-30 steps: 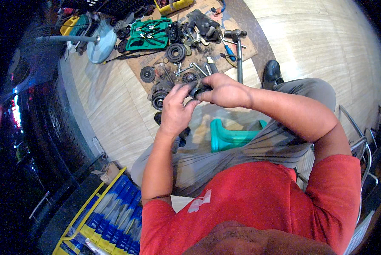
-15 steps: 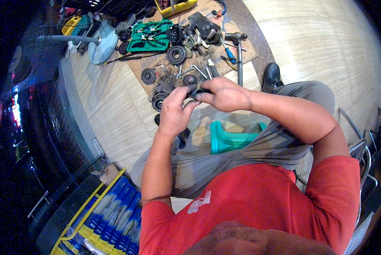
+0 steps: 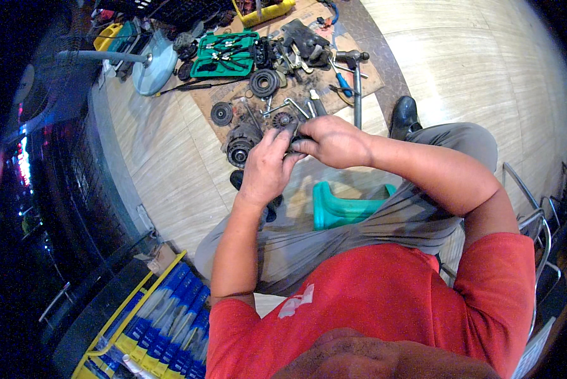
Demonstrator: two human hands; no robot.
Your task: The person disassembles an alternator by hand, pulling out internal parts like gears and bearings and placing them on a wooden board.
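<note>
My left hand [image 3: 268, 167] and my right hand [image 3: 335, 142] meet in front of me, fingers closed around a small dark part [image 3: 294, 134]. Most of that part is covered by the fingers, so its kind does not show. Just left of my left hand lies a dark round motor-like unit [image 3: 240, 146] with a pulley face. Beyond my fingertips sits a small toothed round part [image 3: 283, 120]. A bent metal wrench [image 3: 294, 105] rests close by on the stained cardboard [image 3: 371, 76].
A hammer [image 3: 357, 95] and a blue-handled screwdriver [image 3: 343, 84] lie to the right. Farther off are a pulley [image 3: 264, 83], another round part [image 3: 221, 114] and a green tool case [image 3: 224, 54]. A green plastic stool [image 3: 347, 210] stands below my arms. A fan base [image 3: 153, 69] is at left.
My left hand has shifted slightly right and closed in on the right hand, covering more of the dark part. My right hand has barely moved.
</note>
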